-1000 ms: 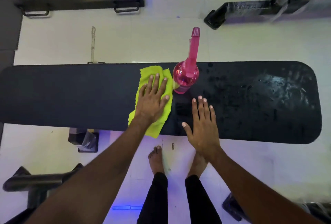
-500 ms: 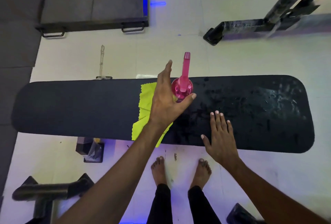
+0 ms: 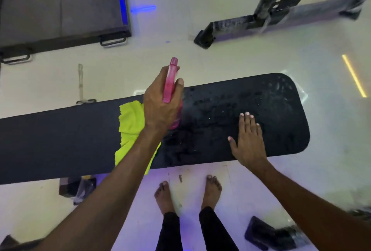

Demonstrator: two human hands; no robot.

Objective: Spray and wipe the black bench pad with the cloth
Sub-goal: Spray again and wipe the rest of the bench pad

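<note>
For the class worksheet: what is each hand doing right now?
Left hand: grips the pink spray bottle.
Right hand: open, flat on the black bench pad.

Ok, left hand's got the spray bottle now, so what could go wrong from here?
The right hand lies flat on the wet end of the bench pad, so spray from the pink bottle gripped by the left hand may hit it. The yellow cloth overhangs the near edge under the left forearm and could get dragged off.
</note>
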